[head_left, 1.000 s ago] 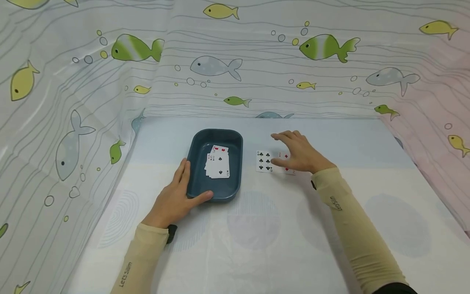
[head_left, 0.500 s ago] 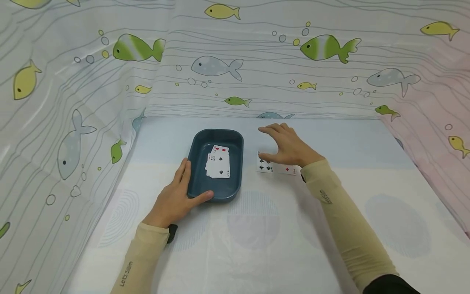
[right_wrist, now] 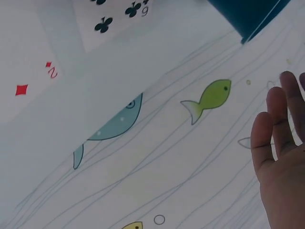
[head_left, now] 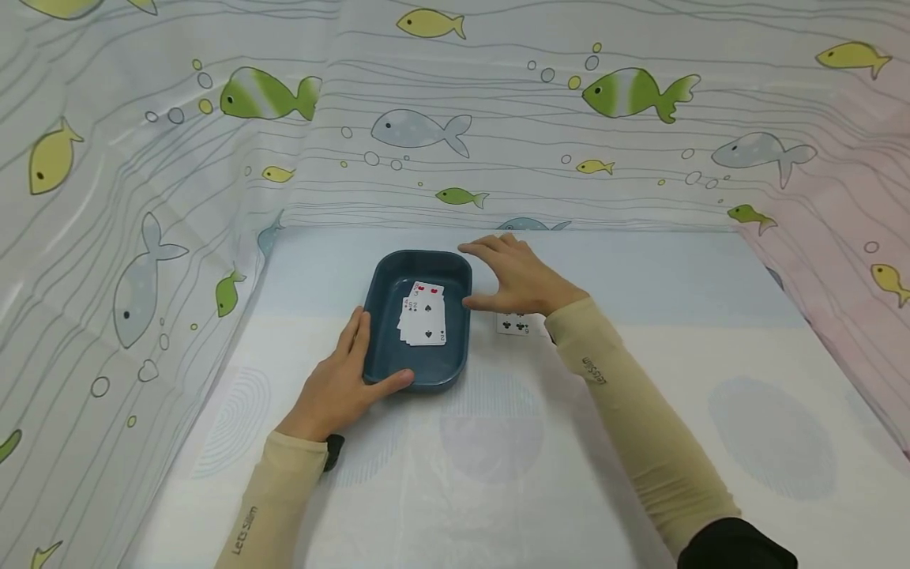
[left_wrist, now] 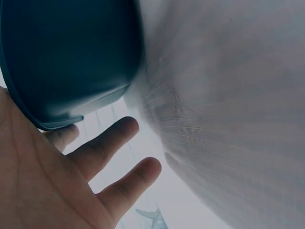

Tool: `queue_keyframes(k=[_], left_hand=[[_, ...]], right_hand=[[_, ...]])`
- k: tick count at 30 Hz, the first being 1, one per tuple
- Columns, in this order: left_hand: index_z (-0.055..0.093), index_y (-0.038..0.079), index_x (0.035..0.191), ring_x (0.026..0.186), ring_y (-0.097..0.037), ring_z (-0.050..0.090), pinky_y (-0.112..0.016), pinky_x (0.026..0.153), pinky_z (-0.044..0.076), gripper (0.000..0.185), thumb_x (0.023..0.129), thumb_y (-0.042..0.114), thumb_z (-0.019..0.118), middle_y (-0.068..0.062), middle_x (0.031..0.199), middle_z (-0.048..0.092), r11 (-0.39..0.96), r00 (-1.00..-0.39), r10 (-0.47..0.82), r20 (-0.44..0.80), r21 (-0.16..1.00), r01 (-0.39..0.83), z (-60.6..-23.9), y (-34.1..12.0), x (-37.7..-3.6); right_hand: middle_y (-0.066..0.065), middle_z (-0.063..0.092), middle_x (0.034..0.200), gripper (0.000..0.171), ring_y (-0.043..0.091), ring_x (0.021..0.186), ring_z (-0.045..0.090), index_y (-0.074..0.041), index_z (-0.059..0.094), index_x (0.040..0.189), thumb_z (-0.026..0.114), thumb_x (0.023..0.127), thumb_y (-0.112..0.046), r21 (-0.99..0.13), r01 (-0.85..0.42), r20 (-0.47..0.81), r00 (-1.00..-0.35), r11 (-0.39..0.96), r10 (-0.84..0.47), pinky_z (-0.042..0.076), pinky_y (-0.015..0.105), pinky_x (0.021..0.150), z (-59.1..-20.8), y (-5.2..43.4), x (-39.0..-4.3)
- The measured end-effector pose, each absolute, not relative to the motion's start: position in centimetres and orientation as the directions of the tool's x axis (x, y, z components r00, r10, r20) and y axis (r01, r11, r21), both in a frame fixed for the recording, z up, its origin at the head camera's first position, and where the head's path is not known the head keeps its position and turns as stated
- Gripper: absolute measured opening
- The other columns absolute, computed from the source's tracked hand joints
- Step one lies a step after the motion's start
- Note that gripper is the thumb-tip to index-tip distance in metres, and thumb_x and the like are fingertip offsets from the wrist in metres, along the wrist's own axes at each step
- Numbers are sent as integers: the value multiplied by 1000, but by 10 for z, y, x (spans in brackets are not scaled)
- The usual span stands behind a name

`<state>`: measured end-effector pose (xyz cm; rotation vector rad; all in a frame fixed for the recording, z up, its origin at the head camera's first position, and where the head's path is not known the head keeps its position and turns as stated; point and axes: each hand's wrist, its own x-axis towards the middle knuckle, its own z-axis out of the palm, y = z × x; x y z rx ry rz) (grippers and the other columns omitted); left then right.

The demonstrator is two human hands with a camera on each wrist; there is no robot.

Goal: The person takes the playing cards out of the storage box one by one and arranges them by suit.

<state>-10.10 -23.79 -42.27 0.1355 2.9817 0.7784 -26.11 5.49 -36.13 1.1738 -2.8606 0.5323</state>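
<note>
While the left hand (head_left: 340,385) holds its place at the tray's seven-o'clock corner, the right hand (head_left: 517,278) has travelled: a second ago it lay flat over the two loose cards, half a second ago it was sliding leftward off them, and now it hovers at the three-o'clock wall of the dark blue tray (head_left: 379,278). Its fingers are spread and nearly straight, gripping nothing; the right wrist view shows the same loose fingers (right_wrist: 278,123) with no card between them. So the hand has come away from the cards without taking one.

The left hand rests relaxed against the tray, thumb along the near rim and fingers laid up the outer left wall, bracing rather than clutching; the left wrist view shows fingers (left_wrist: 107,143) extended under the tray's curved side.

Inside the tray sits a small fan of cards (head_left: 423,313), a spade on top, unchanged across the three moments. At about four o'clock from the tray, the club card (head_left: 513,325) lies face up on the table (head_left: 498,458), its upper part hidden by the right wrist. The diamond card (right_wrist: 29,71) is just beside it, now covered by the forearm from the head view.

Judging from this, both loose cards remain outside the tray, and the right hand's shift looks like a move toward the tray itself, not a transfer.
</note>
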Motion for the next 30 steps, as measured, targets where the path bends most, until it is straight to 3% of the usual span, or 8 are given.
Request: queue_keyframes(k=[9, 20, 30], left_hand=[[-5, 13, 163, 141, -46, 38, -62, 106, 39, 122, 83, 83, 55, -1, 170, -7, 874, -994, 100, -40, 482, 68, -422, -239, -101], [-6, 13, 163, 141, -45, 38, -60, 106, 39, 121, 84, 82, 55, -2, 170, -8, 869, -992, 116, -41, 487, 81, -424, -238, -101], [-6, 14, 163, 143, -45, 35, -60, 107, 39, 122, 83, 83, 55, -2, 170, -8, 871, -992, 116, -47, 485, 79, -421, -239, -102]], right_hand=[[6, 48, 149, 88, 25, 128, 42, -17, 43, 155, 74, 84, -58, -273, -721, 57, -673, 637, -737, 33, 48, 109, -373, 15, -255], [5, 55, 143, 85, 24, 126, 44, -17, 46, 154, 75, 85, -57, -242, -739, -43, -640, 629, -768, 29, 45, 112, -395, -8, -250], [2, 53, 144, 88, 21, 129, 44, -19, 44, 155, 76, 83, -57, -140, -734, -125, -653, 665, -747, 26, 42, 115, -400, -20, -251]])
